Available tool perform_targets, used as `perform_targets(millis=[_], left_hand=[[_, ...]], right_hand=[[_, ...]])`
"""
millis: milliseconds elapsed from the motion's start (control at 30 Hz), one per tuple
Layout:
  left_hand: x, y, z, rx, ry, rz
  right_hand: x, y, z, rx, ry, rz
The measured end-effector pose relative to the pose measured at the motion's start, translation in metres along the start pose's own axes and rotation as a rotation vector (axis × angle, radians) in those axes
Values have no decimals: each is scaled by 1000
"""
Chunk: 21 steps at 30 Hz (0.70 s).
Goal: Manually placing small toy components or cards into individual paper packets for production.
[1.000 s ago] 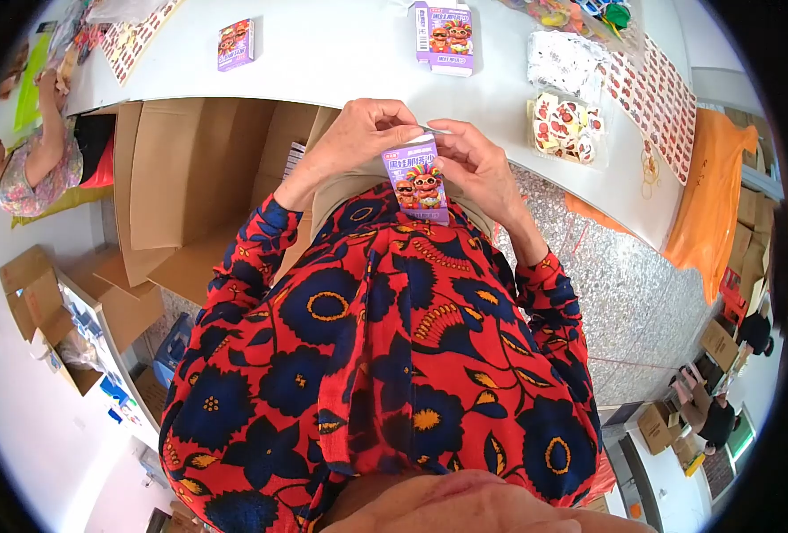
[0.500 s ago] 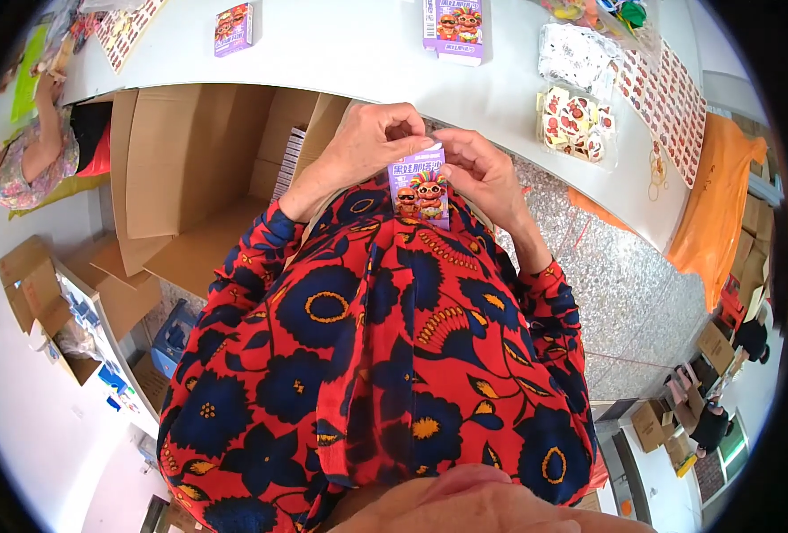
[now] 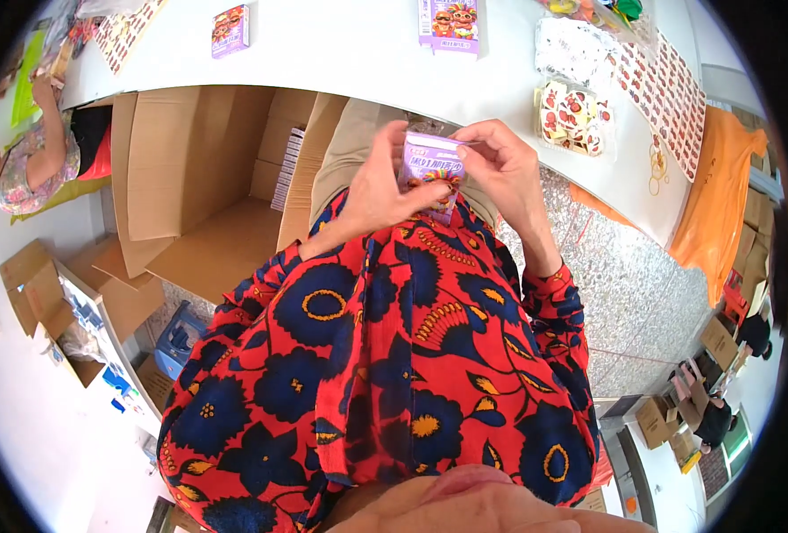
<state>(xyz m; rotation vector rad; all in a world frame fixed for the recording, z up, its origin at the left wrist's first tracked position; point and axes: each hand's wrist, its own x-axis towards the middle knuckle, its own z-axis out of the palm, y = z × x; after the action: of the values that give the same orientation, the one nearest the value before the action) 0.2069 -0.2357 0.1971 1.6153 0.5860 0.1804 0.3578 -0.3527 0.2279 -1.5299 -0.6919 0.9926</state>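
A small purple cardboard box (image 3: 431, 163) with cartoon figures on its front is held upright close to my body. Gripping its left side is my left hand (image 3: 383, 185), the thumb laid across the front. At the top right corner my right hand (image 3: 505, 167) pinches the box's edge between thumb and fingers. The upper end shows a pale flap or opening; whether it is fully closed I cannot tell. Beyond my hands, on the white table (image 3: 341, 58), lie another purple box (image 3: 450, 27) and a smaller-looking purple box (image 3: 230, 31) farther left.
Left of my legs stands a large open carton (image 3: 221, 186) with a row of small boxes (image 3: 288, 169) inside. On the table's right are a clear tray of stickers (image 3: 575, 120), sticker sheets (image 3: 665, 102) and rubber bands (image 3: 658, 173). A co-worker (image 3: 43, 160) works at far left.
My left hand has moved from the box's top down to its left side, thumb across the front. My right hand has shifted slightly right and up. The box's top now tilts into view.
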Motion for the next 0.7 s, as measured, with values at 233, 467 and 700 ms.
perform_targets(millis=[233, 467, 700], left_hand=[[27, 31, 19, 377, 71, 159], [78, 35, 23, 548, 418, 622], [91, 36, 8, 554, 373, 688]], right_hand=[[2, -14, -6, -7, 322, -100], [20, -29, 1, -62, 504, -394], [24, -31, -3, -192, 408, -405]])
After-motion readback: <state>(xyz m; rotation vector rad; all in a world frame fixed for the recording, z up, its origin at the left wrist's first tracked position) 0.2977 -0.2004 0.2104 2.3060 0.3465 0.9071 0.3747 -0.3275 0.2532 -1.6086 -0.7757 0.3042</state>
